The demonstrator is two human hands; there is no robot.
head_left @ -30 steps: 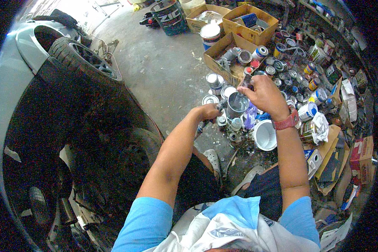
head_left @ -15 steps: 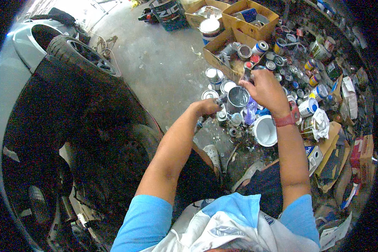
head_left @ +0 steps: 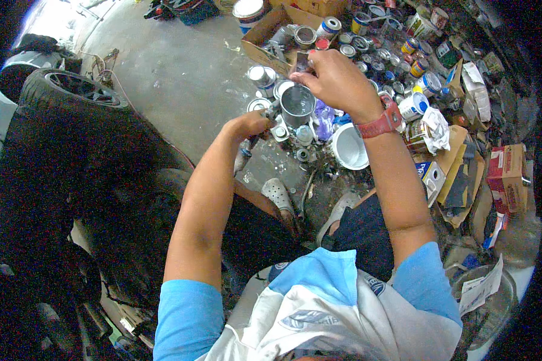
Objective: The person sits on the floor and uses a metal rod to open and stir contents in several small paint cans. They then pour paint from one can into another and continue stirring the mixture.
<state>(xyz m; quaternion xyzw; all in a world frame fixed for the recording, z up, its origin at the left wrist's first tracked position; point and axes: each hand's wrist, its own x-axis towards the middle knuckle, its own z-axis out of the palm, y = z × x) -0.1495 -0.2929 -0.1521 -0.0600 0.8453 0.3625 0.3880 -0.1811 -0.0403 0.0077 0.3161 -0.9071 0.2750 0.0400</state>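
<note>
My left hand (head_left: 251, 124) is closed around what looks like a paint spray gun (head_left: 243, 157), its grey end fitting showing below my fist. The gun's open grey cup (head_left: 297, 104) sits just right of that hand, with a shiny inside. Beyond the cup, my right hand (head_left: 342, 81) is closed on a small dark brown object (head_left: 302, 62); its kind is unclear, partly hidden by my fingers. Below and right of the cup stands a white bucket (head_left: 350, 147). Purple crumpled material (head_left: 324, 119) lies between them, and a white-topped can (head_left: 261, 76) stands beyond my left hand.
Many paint cans (head_left: 329, 27) crowd the floor at the far right, beside an open cardboard box (head_left: 271, 53). A car wheel (head_left: 72, 90) and dark bodywork fill the left. A red carton (head_left: 504, 174) stands at the right, and a hose (head_left: 144, 129) crosses the floor.
The whole view has shifted, so the floor objects appear farther left and higher. Both hands keep their grips; my right hand sits slightly farther from the cup.
</note>
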